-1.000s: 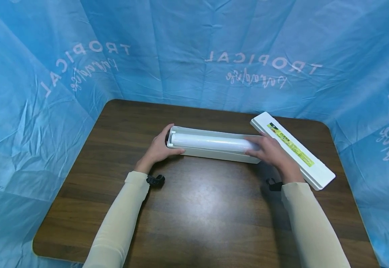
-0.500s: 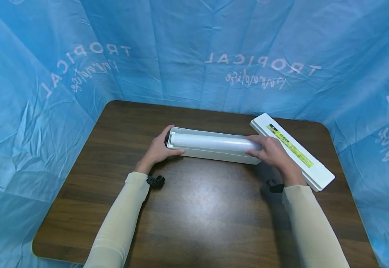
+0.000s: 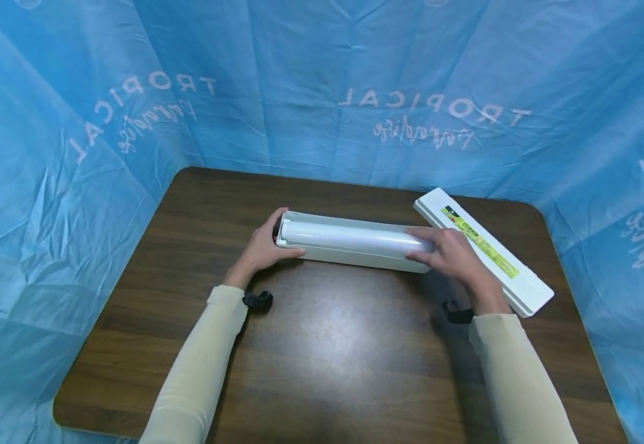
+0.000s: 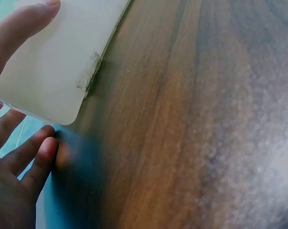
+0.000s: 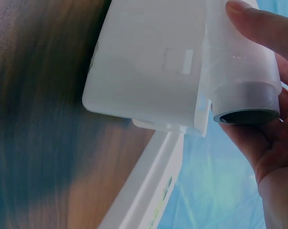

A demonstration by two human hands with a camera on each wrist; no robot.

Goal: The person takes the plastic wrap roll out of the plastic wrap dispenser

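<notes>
A long white box (image 3: 355, 258) without its lid lies across the table, and a roll of clear plastic wrap (image 3: 350, 235) sits along its open top. My left hand (image 3: 260, 248) holds the box's left end, thumb on the front wall and fingers behind the end. My right hand (image 3: 452, 254) grips the roll's right end between thumb and fingers. In the right wrist view, the roll's hollow core end (image 5: 246, 102) stands out above the box wall (image 5: 144, 67). The left wrist view shows the thumb (image 4: 25, 28) against the box side.
The white lid (image 3: 480, 250) with a yellow-green label lies slanted at the right, beside my right forearm. A brown wooden table (image 3: 322, 345) with rounded corners carries everything. Blue printed curtains (image 3: 311, 92) hang around its back and sides.
The roll's right end has risen a little out of the box with my right hand. My left hand and the box have hardly moved.
</notes>
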